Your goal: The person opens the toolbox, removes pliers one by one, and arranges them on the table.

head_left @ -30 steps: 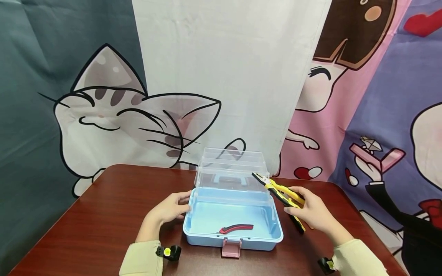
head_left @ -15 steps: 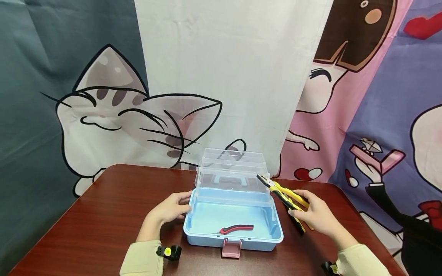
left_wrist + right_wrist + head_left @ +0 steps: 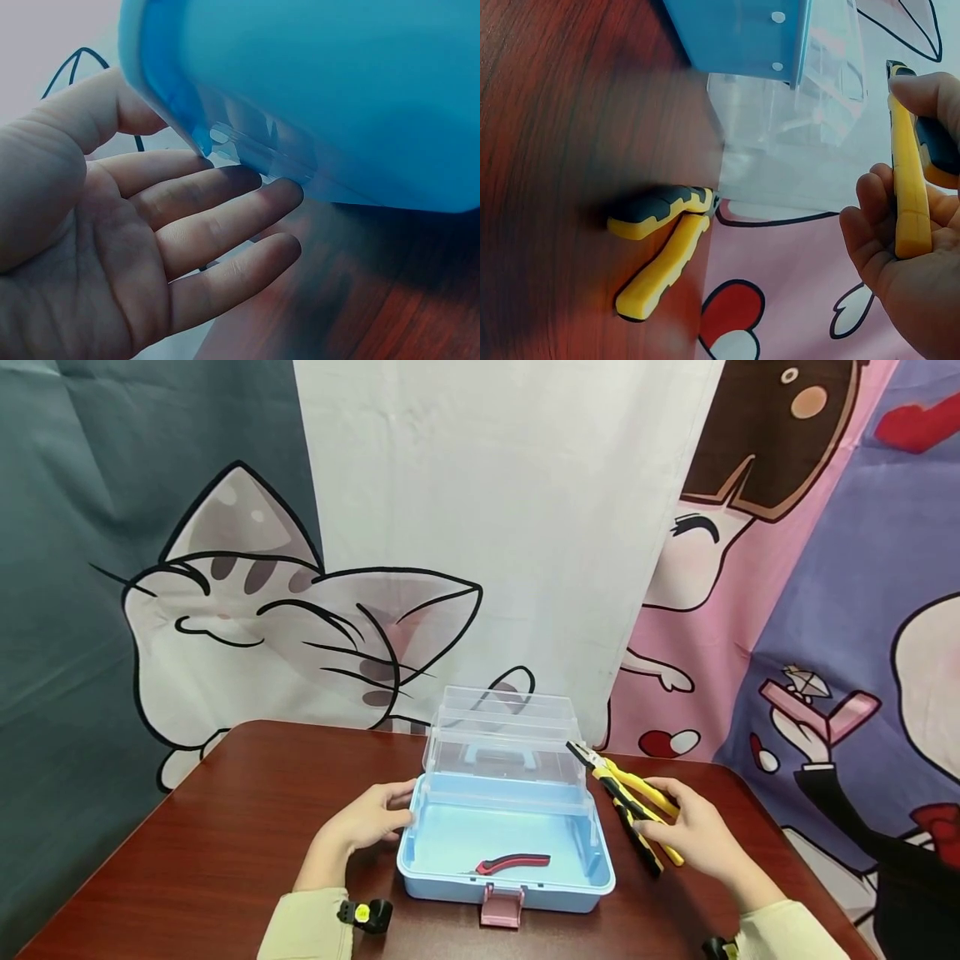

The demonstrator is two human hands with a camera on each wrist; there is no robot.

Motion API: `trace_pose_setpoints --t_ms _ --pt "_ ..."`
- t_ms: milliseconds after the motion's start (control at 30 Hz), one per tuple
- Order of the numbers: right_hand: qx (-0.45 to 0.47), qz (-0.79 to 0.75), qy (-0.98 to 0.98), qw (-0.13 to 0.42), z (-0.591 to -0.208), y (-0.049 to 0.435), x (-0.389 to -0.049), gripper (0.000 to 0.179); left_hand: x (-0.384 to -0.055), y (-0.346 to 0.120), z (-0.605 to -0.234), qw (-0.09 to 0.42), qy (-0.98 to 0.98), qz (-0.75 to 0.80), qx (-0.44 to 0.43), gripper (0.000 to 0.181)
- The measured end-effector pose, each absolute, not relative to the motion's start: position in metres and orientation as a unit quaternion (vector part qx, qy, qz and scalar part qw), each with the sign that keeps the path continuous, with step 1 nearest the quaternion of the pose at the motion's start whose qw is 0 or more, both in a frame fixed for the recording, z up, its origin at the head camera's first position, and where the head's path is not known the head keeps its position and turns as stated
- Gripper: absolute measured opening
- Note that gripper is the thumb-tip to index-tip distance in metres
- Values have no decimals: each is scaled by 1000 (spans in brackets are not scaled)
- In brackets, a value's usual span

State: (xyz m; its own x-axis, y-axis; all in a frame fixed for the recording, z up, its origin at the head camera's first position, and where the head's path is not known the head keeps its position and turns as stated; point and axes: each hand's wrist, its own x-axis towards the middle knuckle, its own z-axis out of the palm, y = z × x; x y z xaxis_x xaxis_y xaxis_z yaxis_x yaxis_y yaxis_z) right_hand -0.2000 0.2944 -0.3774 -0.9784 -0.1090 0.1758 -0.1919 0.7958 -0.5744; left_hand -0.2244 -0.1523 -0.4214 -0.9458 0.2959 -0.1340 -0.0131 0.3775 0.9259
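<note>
Yellow-and-black pliers [image 3: 640, 787] are held up at the right rear of a light blue box [image 3: 510, 895], their nose pointing back and to the left toward the clear lid [image 3: 517, 739] and their 2 handles parted. The right hand [image 3: 696, 827] pinches them: in the right wrist view its fingers curl round the yellow handle while the thumb lies higher up, near the head. Just below them in the head view, a 2nd pair of pliers [image 3: 671, 259] in the same colours lies on the worktop [image 3: 225, 827], to the right of the box, with its handles apart.

At the box's left side, the left hand [image 3: 366, 817] has its 4 fingers nearly straight and slightly spread along the outside of the wall, with the thumb at the rim.

Inside the box, 1 red-and-black tool [image 3: 513, 862] lies on the floor close to the front wall. The lid stands open, tilted back behind the box, and a pink latch [image 3: 501, 907] hangs at the front. Both forearms wear pale sleeves [image 3: 307, 927]. Beyond the worktop hangs a printed backdrop [image 3: 450, 460] with a smiling cat [image 3: 217, 668] on the left.
</note>
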Motion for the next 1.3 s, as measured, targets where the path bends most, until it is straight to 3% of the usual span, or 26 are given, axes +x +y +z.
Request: trace_pose_setpoints --t_ms 533,1300 --pt "81 287 -949 103 -388 309 -202 61 -225 -154 -420 144 820 546 90 61" --pt "57 294 -949 98 -389 326 -199 64 -226 -154 -419 146 818 549 93 60"
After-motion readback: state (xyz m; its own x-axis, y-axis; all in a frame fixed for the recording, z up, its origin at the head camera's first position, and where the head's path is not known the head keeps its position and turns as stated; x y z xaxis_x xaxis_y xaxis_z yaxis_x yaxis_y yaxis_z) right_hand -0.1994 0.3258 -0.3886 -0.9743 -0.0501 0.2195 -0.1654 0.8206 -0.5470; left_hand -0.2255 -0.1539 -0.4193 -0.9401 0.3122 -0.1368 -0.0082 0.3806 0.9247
